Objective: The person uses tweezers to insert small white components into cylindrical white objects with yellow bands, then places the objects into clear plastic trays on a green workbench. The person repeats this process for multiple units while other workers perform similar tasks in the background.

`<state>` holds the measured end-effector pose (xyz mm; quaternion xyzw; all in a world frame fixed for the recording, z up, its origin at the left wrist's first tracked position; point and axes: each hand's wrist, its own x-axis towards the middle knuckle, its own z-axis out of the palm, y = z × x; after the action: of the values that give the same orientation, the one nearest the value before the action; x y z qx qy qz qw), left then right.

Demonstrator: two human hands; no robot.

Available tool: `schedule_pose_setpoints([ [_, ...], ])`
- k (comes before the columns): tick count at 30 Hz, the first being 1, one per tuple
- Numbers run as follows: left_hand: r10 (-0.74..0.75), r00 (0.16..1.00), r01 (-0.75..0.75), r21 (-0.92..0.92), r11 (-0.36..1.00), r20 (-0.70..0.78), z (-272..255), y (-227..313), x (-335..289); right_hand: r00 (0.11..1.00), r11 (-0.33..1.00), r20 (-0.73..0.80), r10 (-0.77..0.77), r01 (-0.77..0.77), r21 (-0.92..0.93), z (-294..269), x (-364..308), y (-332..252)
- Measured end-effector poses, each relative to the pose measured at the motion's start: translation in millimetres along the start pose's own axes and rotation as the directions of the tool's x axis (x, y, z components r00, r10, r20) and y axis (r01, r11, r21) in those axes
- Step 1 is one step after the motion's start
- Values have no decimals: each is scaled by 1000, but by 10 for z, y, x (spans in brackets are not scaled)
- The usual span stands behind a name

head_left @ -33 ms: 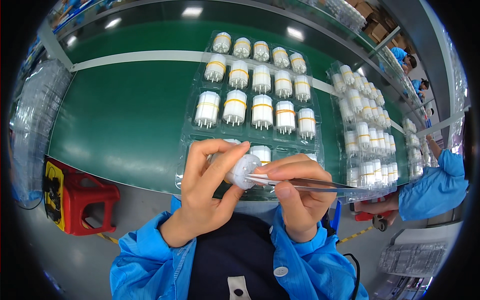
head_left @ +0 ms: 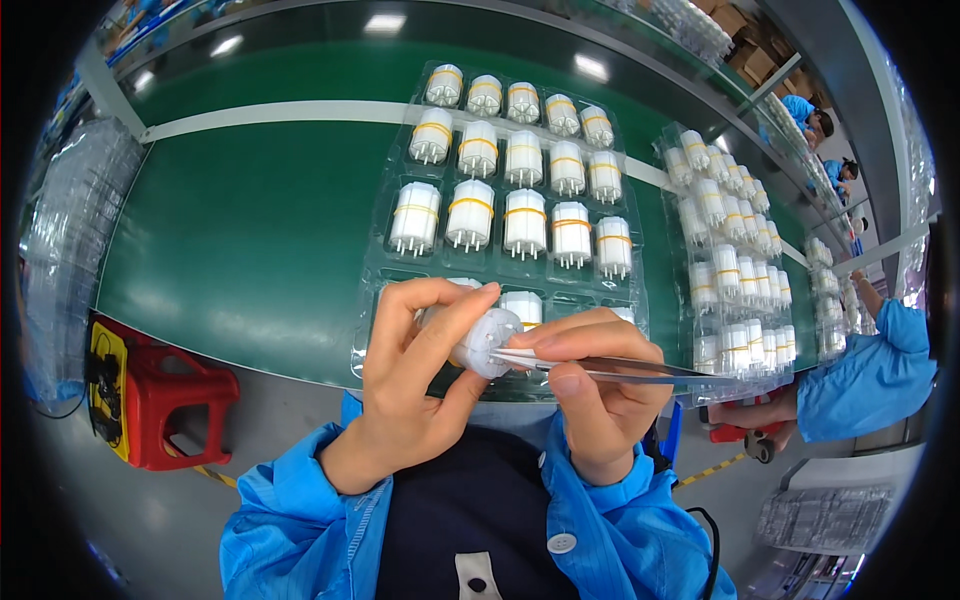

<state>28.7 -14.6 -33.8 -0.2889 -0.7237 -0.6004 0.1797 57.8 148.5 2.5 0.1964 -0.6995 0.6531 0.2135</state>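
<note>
My left hand [head_left: 405, 385] is closed round a whitish cylindrical part [head_left: 487, 340], its round, pale grey end turned toward the right. Between the thumb and fingers of my right hand [head_left: 600, 390] is a pair of metal tweezers [head_left: 640, 371]. Their tips meet the face of that part at small white prongs or wires, too fine to make out fully. Just beyond my hands lies a clear plastic tray [head_left: 460, 268] with rows of white cylinders [head_left: 525, 222], each with a yellow-orange band and several pins. My hands partly cover the nearest row.
The tray rests on a green tabletop [head_left: 220, 230]. More trays of white cylinders [head_left: 748, 275] stand to the right. Stacked clear trays [head_left: 80, 250] are at the far left, a red stool [head_left: 180, 400] below. A person in a blue sleeve [head_left: 865, 370] is at the right.
</note>
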Motion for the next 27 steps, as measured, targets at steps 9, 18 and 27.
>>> schedule_pose_setpoints([
  [9,7,1000,-7,-9,1000,25,-14,-27,9,999,995,-8,35,-34,92,3,-20,48],
  [18,4,998,-5,15,1000,66,-31,-35,23,997,999,55,46,-46,3,-22,34,2],
  [27,26,999,-30,73,997,48,-54,-34,18,989,984,144,-17,42,-172,21,105,-62],
])
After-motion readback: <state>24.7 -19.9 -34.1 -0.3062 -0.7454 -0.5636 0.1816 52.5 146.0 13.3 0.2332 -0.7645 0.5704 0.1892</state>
